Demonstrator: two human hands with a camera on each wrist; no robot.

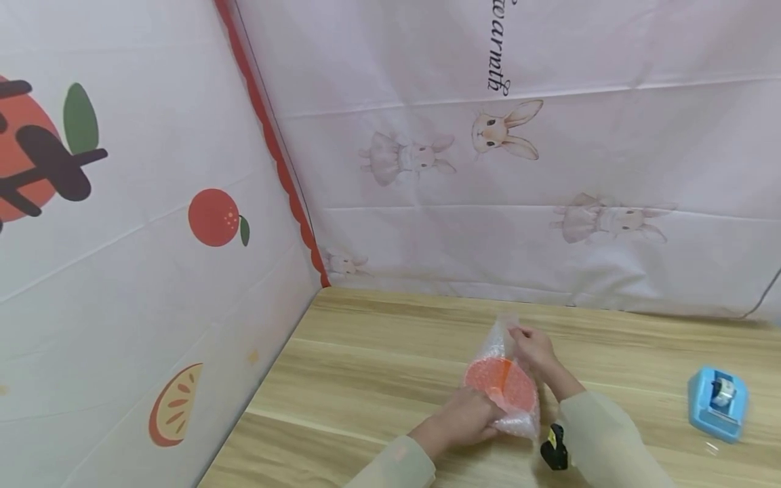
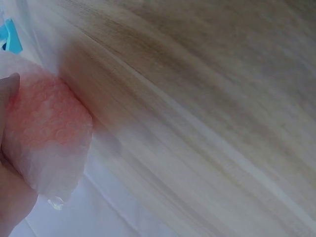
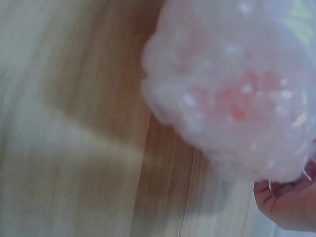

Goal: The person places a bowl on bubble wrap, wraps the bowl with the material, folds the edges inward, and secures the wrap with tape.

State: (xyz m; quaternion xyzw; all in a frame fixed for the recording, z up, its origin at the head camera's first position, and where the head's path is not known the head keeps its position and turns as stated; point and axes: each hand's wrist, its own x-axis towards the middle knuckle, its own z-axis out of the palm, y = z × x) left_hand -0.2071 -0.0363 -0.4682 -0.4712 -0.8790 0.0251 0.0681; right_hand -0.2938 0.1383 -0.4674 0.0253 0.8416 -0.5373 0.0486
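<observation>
A round, flat red object [image 1: 518,392] is wrapped in clear bubble wrap [image 1: 493,344], and an orange strip shows across it. My left hand [image 1: 462,417] grips the package at its lower left side; in the left wrist view its thumb [image 2: 11,85] lies on the bubble wrap over the red part. At the far end, my right hand [image 1: 535,351] pinches the loose edge of the bubble wrap. The right wrist view shows the bulging bubble wrap [image 3: 227,133] close up, somewhat blurred. What kind of red object it is cannot be made out through the wrap.
A blue tape dispenser [image 1: 718,404] with a clear roll stands to the right on the wooden table [image 1: 366,352]. Near my right forearm lies a small black object with a yellow mark [image 1: 554,449]. Printed cloths [image 1: 427,244] hang behind and at the left.
</observation>
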